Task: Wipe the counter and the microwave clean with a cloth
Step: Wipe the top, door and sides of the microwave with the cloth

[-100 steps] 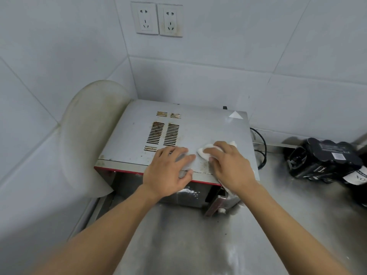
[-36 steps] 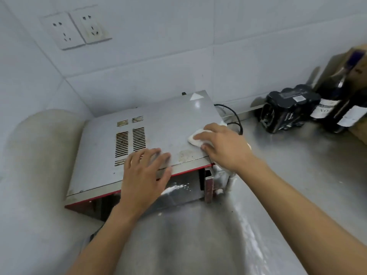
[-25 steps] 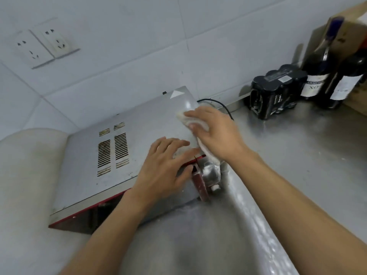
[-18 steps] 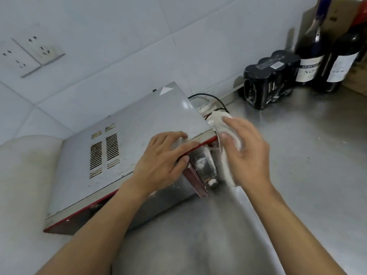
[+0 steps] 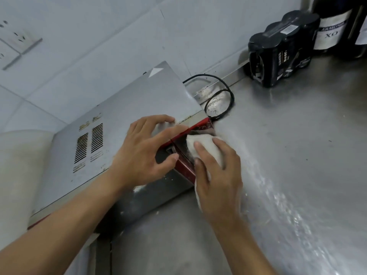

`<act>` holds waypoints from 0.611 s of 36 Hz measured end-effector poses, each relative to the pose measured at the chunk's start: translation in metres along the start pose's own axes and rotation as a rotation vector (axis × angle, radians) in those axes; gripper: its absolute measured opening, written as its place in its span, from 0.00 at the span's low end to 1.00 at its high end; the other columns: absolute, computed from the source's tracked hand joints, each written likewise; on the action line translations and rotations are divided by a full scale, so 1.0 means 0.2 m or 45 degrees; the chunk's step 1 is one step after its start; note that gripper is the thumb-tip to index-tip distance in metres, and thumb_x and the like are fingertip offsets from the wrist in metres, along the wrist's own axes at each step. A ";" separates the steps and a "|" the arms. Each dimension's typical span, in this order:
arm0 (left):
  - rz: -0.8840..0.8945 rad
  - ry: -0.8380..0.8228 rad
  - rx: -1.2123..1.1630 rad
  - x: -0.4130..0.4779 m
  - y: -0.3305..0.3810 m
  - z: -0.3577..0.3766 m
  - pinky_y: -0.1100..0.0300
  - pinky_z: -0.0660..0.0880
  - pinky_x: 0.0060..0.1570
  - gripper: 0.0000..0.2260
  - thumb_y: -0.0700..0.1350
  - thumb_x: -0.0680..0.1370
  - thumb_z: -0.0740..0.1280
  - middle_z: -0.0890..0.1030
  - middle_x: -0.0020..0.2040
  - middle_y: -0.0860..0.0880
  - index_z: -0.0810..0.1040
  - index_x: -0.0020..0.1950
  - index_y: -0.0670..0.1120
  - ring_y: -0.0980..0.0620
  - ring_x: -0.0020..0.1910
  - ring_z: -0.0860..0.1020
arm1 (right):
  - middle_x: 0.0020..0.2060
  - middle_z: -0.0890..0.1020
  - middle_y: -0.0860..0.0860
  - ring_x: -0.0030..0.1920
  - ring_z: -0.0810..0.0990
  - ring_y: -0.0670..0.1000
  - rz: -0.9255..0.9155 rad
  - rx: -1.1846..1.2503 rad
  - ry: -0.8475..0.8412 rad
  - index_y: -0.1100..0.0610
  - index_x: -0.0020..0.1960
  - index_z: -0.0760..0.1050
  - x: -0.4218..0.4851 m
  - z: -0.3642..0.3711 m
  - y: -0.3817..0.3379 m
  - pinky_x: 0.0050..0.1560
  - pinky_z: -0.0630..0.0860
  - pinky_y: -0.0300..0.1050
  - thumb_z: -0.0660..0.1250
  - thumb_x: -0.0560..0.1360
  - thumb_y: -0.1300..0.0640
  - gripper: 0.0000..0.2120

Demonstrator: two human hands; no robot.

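Note:
The silver microwave (image 5: 127, 108) with a red front edge stands on the steel counter (image 5: 297, 155) in the corner. My left hand (image 5: 145, 153) lies on its top at the front right corner, fingers spread, thumb over the front edge. My right hand (image 5: 216, 171) holds a white cloth (image 5: 200, 143) and presses it against the right part of the microwave's red front. The lower part of the cloth hangs under my palm.
A black power cord (image 5: 220, 96) loops beside the microwave. A black shrink-wrapped pack of cans (image 5: 278, 54) and dark bottles (image 5: 333, 22) stand at the back right. A pale round board (image 5: 17, 175) leans at the left. Wall sockets (image 5: 14, 44) sit upper left.
My right hand has carried the cloth from the microwave's top, round its right corner, down onto the front. My left hand slid right along the top. The view has swung right.

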State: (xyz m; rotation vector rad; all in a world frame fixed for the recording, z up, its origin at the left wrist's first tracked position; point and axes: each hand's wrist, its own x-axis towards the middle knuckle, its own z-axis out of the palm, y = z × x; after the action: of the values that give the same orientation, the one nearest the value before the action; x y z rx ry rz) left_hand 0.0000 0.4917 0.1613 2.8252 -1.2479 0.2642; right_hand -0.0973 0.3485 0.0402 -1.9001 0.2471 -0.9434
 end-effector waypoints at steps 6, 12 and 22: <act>-0.016 -0.006 -0.029 0.00 -0.01 0.01 0.46 0.65 0.71 0.27 0.58 0.77 0.63 0.71 0.73 0.50 0.73 0.76 0.56 0.48 0.72 0.68 | 0.67 0.74 0.60 0.68 0.72 0.62 -0.018 -0.144 -0.153 0.51 0.67 0.81 -0.10 0.06 0.17 0.58 0.79 0.61 0.71 0.80 0.59 0.16; -0.011 0.003 -0.050 0.00 -0.01 0.01 0.43 0.66 0.71 0.27 0.58 0.77 0.63 0.70 0.72 0.50 0.72 0.77 0.56 0.48 0.71 0.68 | 0.65 0.75 0.60 0.64 0.73 0.62 -0.035 -0.109 -0.039 0.52 0.65 0.82 -0.05 0.05 0.11 0.59 0.79 0.56 0.72 0.80 0.60 0.15; -0.041 -0.011 -0.099 -0.01 0.00 0.01 0.43 0.64 0.72 0.27 0.58 0.77 0.63 0.70 0.72 0.50 0.72 0.76 0.58 0.48 0.71 0.67 | 0.67 0.73 0.61 0.65 0.71 0.63 -0.055 -0.180 -0.213 0.51 0.66 0.81 -0.11 0.07 0.22 0.54 0.80 0.63 0.73 0.78 0.61 0.18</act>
State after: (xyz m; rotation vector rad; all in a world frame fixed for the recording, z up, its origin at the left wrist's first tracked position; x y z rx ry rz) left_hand -0.0011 0.4920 0.1595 2.7805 -1.1860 0.1983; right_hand -0.0931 0.3461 -0.0095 -2.1094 0.1773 -0.8077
